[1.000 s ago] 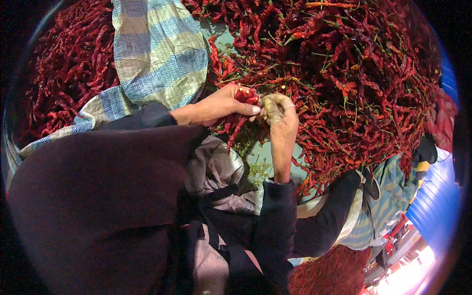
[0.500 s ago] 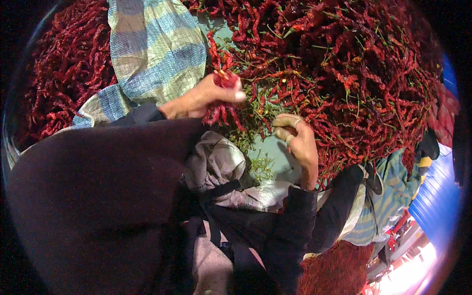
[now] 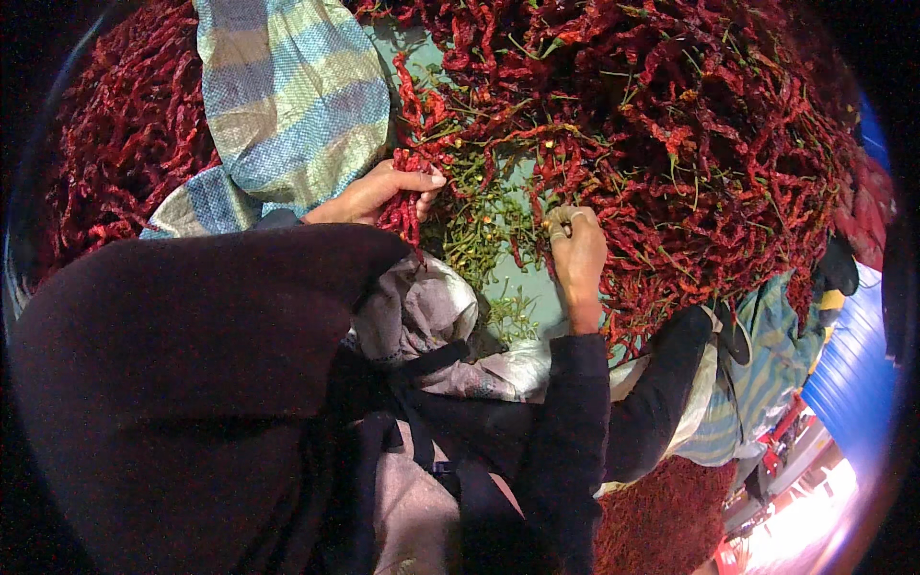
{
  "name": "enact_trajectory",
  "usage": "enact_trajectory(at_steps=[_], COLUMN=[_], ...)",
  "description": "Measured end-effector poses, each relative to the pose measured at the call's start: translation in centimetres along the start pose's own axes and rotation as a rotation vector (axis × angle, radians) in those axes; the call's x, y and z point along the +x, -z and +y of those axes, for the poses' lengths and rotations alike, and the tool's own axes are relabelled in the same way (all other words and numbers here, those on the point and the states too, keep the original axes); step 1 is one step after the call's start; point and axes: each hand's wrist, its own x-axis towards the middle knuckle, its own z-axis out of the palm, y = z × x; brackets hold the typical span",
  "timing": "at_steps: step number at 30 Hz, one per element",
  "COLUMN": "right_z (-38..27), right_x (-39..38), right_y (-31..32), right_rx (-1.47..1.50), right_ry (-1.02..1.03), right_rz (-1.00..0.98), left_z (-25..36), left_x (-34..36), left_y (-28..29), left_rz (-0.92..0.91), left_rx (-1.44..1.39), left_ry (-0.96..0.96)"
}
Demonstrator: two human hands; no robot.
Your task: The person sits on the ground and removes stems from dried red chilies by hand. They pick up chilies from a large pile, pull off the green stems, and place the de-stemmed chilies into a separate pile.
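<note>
My left hand [image 3: 385, 192] is closed around a small bunch of dried red chilies [image 3: 401, 218], its thumb lying across the top. To the right, my right hand [image 3: 579, 251] has its fingers curled into a pinch at the near left edge of a large heap of dried red chilies [image 3: 709, 163]. Whatever is between those fingertips is hidden. Between the two hands, green stems and caps [image 3: 470, 249] lie scattered on a pale grey-green surface [image 3: 537, 287]. A smaller cluster of stems [image 3: 513, 314] sits nearer to me.
Another pile of red chilies [image 3: 125, 134] fills the far left, partly bordered by a blue-and-cream checked woven sack [image 3: 292, 91]. A striped sack [image 3: 714, 436] lies at right, beside blue sheeting [image 3: 853, 374]. Below it shows a reddish mass [image 3: 666, 517].
My left hand has lowered slightly toward me and left with the chili bunch. My right hand has turned and its fingertips have moved up against the heap's edge.
</note>
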Motion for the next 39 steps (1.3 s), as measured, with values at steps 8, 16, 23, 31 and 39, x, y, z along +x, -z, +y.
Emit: enact_trajectory(at_steps=[8,16,23,31,39], right_z=[-4.3,-6.7,-8.1,-10.0,-9.6], right_x=[2.6,1.1,0.7,0.5,-0.1], right_y=[-2.2,1.1,1.8,0.5,-0.8], right_rx=[-0.441,0.973,1.026,1.374,1.886], right_ry=[-0.011,-0.234,-0.213,-0.211,-0.558], right_rz=[-0.106,-0.180,-0.224,0.024,-0.187], left_z=[-0.1,1.8,2.3,2.3,2.7], left_x=[0.2,0.5,0.9,1.3,0.4], left_y=[-0.5,-3.4,-4.7,-5.8,-4.8], left_rz=[-0.017,-0.162,-0.200,-0.250,-0.410], left_rx=[0.042,0.223,0.490,0.351,0.511], left_ry=[0.033,-0.034,-0.195,-0.162,-0.214])
